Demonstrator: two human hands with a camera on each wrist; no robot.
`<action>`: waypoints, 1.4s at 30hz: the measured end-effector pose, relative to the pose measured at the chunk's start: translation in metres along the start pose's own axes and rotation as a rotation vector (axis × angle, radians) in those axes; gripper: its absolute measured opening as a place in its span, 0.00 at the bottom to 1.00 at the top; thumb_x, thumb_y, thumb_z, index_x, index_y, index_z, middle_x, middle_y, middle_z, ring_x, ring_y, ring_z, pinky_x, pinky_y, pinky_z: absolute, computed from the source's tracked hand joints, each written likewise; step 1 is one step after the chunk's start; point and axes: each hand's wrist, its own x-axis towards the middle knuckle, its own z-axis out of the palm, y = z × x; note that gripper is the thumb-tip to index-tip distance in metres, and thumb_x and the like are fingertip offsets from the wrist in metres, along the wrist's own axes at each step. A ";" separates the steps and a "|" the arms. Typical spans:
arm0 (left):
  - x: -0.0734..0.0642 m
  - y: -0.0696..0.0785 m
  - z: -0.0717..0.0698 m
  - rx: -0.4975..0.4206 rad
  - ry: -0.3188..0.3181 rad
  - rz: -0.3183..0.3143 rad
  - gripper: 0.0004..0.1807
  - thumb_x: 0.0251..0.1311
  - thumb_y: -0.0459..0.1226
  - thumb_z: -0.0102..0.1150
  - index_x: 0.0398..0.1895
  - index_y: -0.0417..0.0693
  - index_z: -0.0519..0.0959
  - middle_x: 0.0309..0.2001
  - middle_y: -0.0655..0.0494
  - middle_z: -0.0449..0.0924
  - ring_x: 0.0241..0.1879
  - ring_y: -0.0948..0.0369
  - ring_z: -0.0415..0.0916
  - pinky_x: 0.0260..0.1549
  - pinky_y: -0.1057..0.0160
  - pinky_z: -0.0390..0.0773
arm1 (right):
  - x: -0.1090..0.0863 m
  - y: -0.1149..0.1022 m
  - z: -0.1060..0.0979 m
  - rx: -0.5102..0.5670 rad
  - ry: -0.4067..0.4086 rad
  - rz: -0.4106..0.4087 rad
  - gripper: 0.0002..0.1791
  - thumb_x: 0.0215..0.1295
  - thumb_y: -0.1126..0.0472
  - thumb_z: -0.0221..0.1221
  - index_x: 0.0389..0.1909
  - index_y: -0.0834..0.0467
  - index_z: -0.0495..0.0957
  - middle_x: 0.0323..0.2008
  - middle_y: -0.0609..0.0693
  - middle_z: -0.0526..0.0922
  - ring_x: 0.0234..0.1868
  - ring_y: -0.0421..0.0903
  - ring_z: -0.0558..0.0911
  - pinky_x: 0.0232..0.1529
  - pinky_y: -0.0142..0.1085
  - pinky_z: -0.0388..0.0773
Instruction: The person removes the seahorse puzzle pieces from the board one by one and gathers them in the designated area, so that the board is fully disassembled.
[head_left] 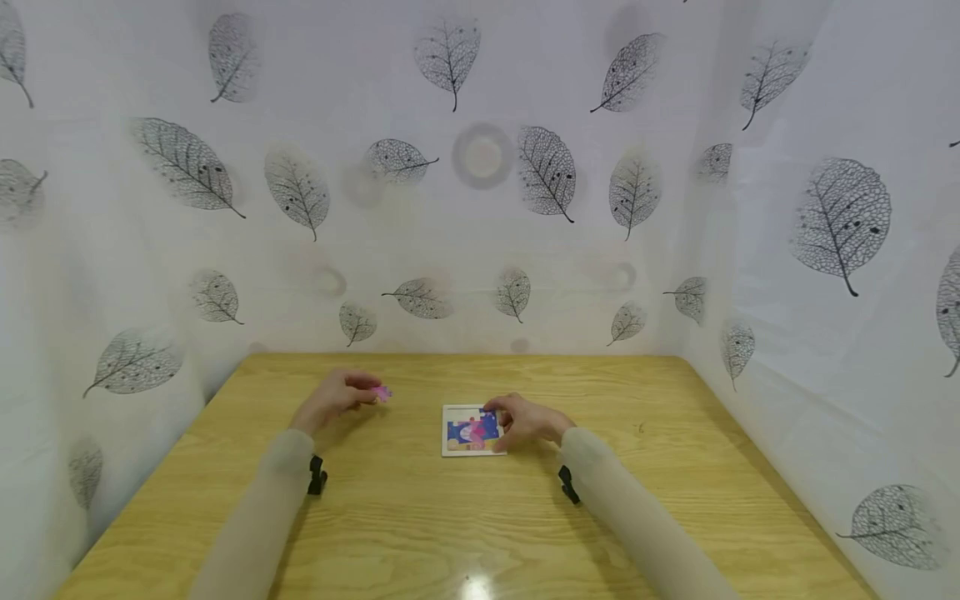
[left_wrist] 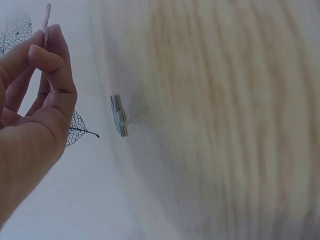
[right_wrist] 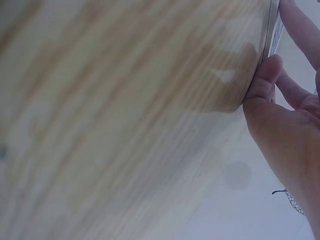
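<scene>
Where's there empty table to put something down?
Bare table lies between the sleeves, on the near side of the puzzle, and also from the right hand across to the table's right edge. It's crowded at the puzzle, which the right hand grips, and around the left hand, pinching a pink piece.

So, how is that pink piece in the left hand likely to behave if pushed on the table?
The pink piece is probably stiff: it looks straight edge-on in the left wrist view. It's likely light, being thin and smaller than the left hand pinching it. Laid flat, its thin shape should keep it from rolling or tipping.
</scene>
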 end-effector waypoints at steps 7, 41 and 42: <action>0.005 0.002 -0.004 0.073 0.009 -0.040 0.21 0.59 0.31 0.64 0.56 0.33 0.78 0.51 0.37 0.80 0.34 0.55 0.78 0.34 0.57 0.80 | 0.000 0.002 0.001 0.006 0.002 0.006 0.42 0.48 0.64 0.75 0.66 0.51 0.68 0.52 0.53 0.67 0.49 0.48 0.71 0.58 0.46 0.71; 0.010 -0.002 0.005 0.319 -0.058 -0.009 0.11 0.55 0.30 0.67 0.41 0.34 0.83 0.40 0.44 0.83 0.34 0.57 0.75 0.32 0.61 0.77 | -0.005 -0.002 0.000 0.001 -0.001 -0.024 0.42 0.50 0.65 0.73 0.68 0.55 0.67 0.53 0.54 0.67 0.50 0.49 0.71 0.59 0.47 0.70; 0.010 -0.002 0.004 0.315 -0.059 -0.009 0.11 0.56 0.31 0.67 0.42 0.35 0.83 0.40 0.44 0.83 0.35 0.57 0.75 0.32 0.61 0.77 | -0.005 -0.002 0.000 0.005 -0.002 -0.022 0.42 0.50 0.65 0.73 0.68 0.55 0.67 0.54 0.54 0.67 0.51 0.49 0.70 0.59 0.47 0.70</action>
